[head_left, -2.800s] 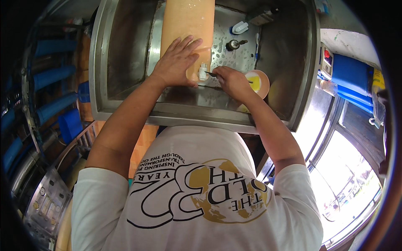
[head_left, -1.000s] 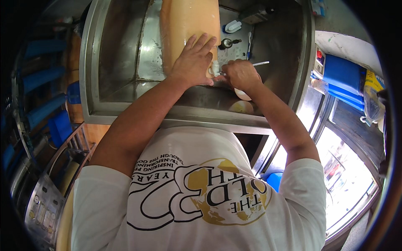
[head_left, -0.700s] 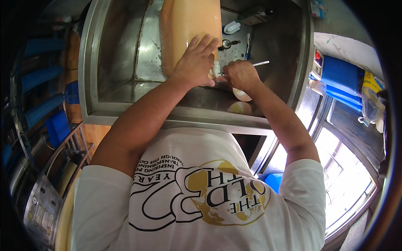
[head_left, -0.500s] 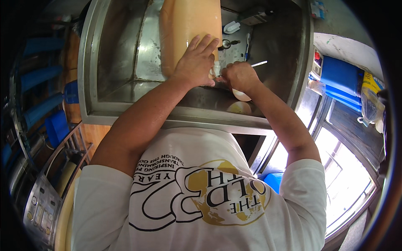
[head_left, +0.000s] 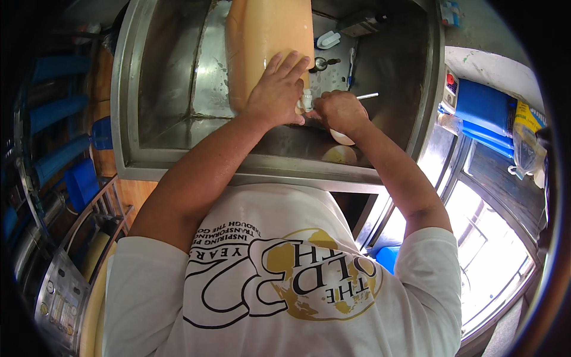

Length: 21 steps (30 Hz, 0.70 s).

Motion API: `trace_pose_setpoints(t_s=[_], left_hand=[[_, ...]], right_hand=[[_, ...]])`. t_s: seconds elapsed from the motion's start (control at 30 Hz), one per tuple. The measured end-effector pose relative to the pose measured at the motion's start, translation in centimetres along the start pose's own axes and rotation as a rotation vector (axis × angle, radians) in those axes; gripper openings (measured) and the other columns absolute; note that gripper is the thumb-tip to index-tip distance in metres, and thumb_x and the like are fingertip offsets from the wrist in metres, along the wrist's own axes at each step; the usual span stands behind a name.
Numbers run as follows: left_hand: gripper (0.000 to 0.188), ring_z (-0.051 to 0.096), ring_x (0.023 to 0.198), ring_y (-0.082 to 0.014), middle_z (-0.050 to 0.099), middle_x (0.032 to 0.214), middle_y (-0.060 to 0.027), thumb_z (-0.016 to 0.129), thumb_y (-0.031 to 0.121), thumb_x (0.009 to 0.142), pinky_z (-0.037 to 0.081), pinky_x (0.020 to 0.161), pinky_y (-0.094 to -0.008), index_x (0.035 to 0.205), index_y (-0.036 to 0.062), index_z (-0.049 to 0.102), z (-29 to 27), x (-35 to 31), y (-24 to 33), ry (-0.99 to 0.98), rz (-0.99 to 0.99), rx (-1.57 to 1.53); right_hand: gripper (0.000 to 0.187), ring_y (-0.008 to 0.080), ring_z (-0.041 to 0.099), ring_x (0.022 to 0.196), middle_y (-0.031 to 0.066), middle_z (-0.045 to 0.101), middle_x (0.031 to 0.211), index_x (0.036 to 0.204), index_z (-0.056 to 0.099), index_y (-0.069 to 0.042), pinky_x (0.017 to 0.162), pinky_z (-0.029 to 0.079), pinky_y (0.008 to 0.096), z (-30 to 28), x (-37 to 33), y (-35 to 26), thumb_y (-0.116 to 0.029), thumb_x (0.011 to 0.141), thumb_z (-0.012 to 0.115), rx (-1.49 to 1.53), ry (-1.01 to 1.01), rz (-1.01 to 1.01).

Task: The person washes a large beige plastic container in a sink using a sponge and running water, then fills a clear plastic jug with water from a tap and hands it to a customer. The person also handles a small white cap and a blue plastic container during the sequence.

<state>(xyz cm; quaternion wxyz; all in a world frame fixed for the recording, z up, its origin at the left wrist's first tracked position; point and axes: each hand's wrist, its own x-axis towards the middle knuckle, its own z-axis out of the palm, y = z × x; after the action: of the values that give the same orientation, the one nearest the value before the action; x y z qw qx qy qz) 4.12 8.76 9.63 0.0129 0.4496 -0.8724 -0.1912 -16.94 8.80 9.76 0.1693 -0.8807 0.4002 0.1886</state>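
A large peach-coloured container (head_left: 275, 30) lies in the metal sink (head_left: 168, 77). My left hand (head_left: 278, 89) rests on its near end, fingers spread flat over the surface. Beside that hand, a small white fitting (head_left: 307, 98) sticks out from the container's right side. My right hand (head_left: 342, 110) is closed right next to this fitting. A thin white stick (head_left: 369, 96) protrudes past its knuckles; my fingers hide the rest, so its kind is unclear. Under my right wrist shows part of a white rounded object (head_left: 342, 138), mostly covered by the hand.
Farther back in the sink lie a white-handled scrub brush (head_left: 328, 40), a dark round fitting with a stem (head_left: 324, 63) and a slim blue-and-white brush (head_left: 351, 65). Blue containers (head_left: 485, 113) stand outside the sink at right. A metal rack (head_left: 65, 285) is at lower left.
The white stick's outer end has dipped slightly, and my right hand has shifted a little toward me. My left hand stays spread on the container.
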Motion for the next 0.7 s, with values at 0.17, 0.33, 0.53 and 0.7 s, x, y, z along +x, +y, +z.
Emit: trace_pose_setpoints(t_s=[0.17, 0.33, 0.53, 0.7], left_hand=[[0.079, 0.019, 0.154, -0.0303, 0.032, 0.161, -0.0133, 0.086, 0.055, 0.063, 0.014, 0.126, -0.0492, 0.119, 0.0019, 0.066, -0.2, 0.6, 0.4, -0.014, 0.02, -0.009], [0.096, 0.024, 0.152, -0.0341, 0.036, 0.158, -0.0175, 0.091, 0.05, 0.055, 0.015, 0.125, -0.0492, 0.129, -0.0018, 0.06, 0.1, 1.9, 1.0, 0.015, 0.111, -0.049], [0.103, 0.027, 0.15, -0.0372, 0.042, 0.153, -0.0202, 0.094, 0.045, 0.049, 0.017, 0.125, -0.0474, 0.132, -0.0034, 0.057, 0.0, 3.4, 0.9, -0.006, 0.239, -0.085], [0.104, 0.027, 0.15, -0.0363, 0.044, 0.152, -0.0209, 0.094, 0.045, 0.048, 0.017, 0.125, -0.0473, 0.133, -0.0029, 0.057, 0.4, 3.8, 1.2, 0.001, 0.225, -0.111]], right_hand=[[0.033, 0.0293, 0.07, 0.086, 0.0108, 0.07, 0.087, 0.086, 0.073, -0.009, 0.076, 0.055, 0.0433, -1.1, 0.2, -0.3, -0.041, 0.088, 0.068, -0.048, 0.073, -0.013], [0.022, 0.0248, 0.071, 0.085, 0.0076, 0.072, 0.088, 0.086, 0.075, -0.01, 0.075, 0.054, 0.0414, -1.3, 1.3, -0.7, -0.032, 0.085, 0.07, -0.313, -0.153, -0.017], [0.014, 0.0234, 0.072, 0.084, 0.0062, 0.074, 0.087, 0.086, 0.076, -0.014, 0.073, 0.054, 0.0405, -1.1, 0.3, 0.9, -0.025, 0.082, 0.069, -0.288, -0.084, 0.03], [0.023, 0.0247, 0.073, 0.088, 0.0086, 0.074, 0.09, 0.088, 0.076, -0.012, 0.073, 0.055, 0.0403, 0.4, 0.9, 0.5, -0.034, 0.084, 0.071, -0.392, -0.283, 0.018]])
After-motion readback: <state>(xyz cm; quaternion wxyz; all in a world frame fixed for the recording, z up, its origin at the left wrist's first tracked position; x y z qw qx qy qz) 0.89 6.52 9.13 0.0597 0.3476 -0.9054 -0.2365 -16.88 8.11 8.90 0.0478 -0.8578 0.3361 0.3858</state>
